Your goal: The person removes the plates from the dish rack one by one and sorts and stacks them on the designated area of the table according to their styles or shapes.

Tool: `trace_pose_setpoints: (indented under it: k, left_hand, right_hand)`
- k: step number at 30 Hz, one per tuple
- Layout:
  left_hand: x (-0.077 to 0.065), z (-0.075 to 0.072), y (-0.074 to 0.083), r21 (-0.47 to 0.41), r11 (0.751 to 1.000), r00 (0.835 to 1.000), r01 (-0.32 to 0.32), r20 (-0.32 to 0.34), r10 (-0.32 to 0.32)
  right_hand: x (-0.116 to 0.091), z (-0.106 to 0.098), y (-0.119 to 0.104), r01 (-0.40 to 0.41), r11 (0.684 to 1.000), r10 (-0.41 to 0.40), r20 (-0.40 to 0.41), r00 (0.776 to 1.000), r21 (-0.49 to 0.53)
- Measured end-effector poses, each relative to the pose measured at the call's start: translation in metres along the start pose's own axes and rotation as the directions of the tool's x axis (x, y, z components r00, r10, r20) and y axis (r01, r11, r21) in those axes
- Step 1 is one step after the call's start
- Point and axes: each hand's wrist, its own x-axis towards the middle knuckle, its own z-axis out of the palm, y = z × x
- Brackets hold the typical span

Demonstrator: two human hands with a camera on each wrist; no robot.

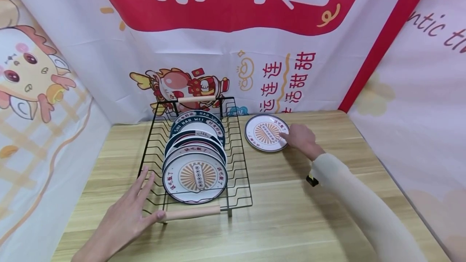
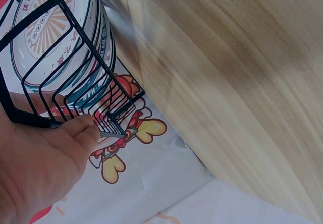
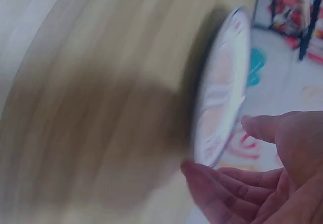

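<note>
A black wire dish rack (image 1: 236,173) with wooden handles holds a row of upright patterned plates (image 1: 196,175) on the table. My left hand (image 1: 127,211) grips the rack's near left corner. Its fingers lie along the side wire, and the thumb touches the end of the near handle (image 1: 193,212). Right of the rack, a white plate (image 1: 263,132) with a dark blue rim and a sunburst print lies on the table. My right hand (image 1: 302,138) is at this plate's right edge. In the right wrist view its fingertips (image 3: 189,167) meet the rim, while the thumb stands slightly apart.
The wooden table (image 1: 276,213) ends at the back against a printed cloth (image 1: 225,43). More printed cloth hangs at both sides. A small black object (image 1: 312,180) shows beneath the right sleeve (image 1: 349,189).
</note>
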Motion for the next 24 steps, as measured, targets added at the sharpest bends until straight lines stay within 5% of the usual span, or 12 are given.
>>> trace_pose_setpoints:
  k: [6, 12, 16, 24]
  left_hand:
    - [-0.001, 0.001, -0.001, 0.011, 1.000, 1.000, 0.002, -0.003, -0.002]
    - [-0.001, 0.001, -0.001, 0.012, 1.000, 1.000, -0.005, -0.011, 0.006]
    - [-0.001, 0.001, -0.001, 0.010, 1.000, 1.000, -0.014, -0.019, 0.014]
    - [0.000, 0.003, -0.002, 0.007, 0.999, 0.999, -0.031, -0.039, 0.032]
  right_hand:
    - [-0.031, -0.024, -0.044, 0.216, 0.976, -0.217, -0.139, 0.966, -0.025]
    - [-0.068, -0.045, -0.094, 0.421, 0.904, -0.426, -0.233, 0.874, -0.071]
    - [-0.091, -0.055, -0.122, 0.506, 0.856, -0.515, -0.243, 0.822, -0.101]
    - [-0.119, -0.064, -0.160, 0.615, 0.780, -0.625, -0.182, 0.759, -0.116]
